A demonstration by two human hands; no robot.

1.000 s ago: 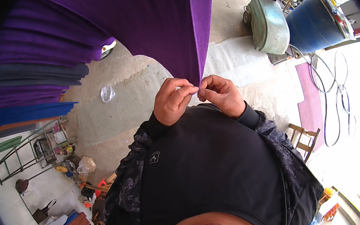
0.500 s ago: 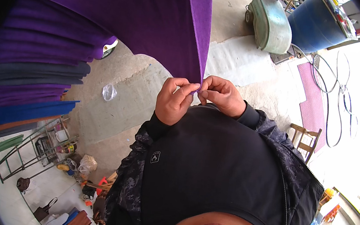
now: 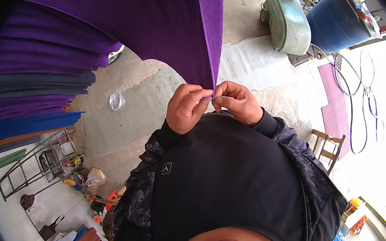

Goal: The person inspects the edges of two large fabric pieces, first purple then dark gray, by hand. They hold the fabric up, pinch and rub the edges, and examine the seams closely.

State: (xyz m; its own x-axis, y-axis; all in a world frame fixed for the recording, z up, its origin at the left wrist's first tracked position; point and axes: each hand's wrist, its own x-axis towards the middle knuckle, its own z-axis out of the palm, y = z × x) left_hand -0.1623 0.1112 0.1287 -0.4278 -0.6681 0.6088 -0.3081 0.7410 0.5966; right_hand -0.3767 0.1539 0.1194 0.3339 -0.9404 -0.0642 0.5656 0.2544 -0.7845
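Note:
A large purple cloth (image 3: pixel 156 21) hangs from above and tapers to a corner just over my chest. My left hand (image 3: pixel 185 109) pinches that corner between thumb and fingers. My right hand (image 3: pixel 235 101) pinches the same corner from the other side, fingertips touching the left hand's. Both hands sit close against my black top. The very tip of the corner is hidden between the fingers.
More purple, grey and blue cloths (image 3: pixel 33 102) hang in folds on the left. On the concrete floor lie a clear plastic bag (image 3: pixel 116 100), a green machine (image 3: pixel 287 24), a blue barrel (image 3: pixel 340 20), hoses (image 3: pixel 362 116), a pink mat (image 3: pixel 333 103) and a wooden chair (image 3: pixel 325 150). A metal rack (image 3: pixel 41 160) stands lower left.
My two hands have drawn closer together on the cloth corner. The fingers now meet at its tip; the cloth itself hangs much as before.

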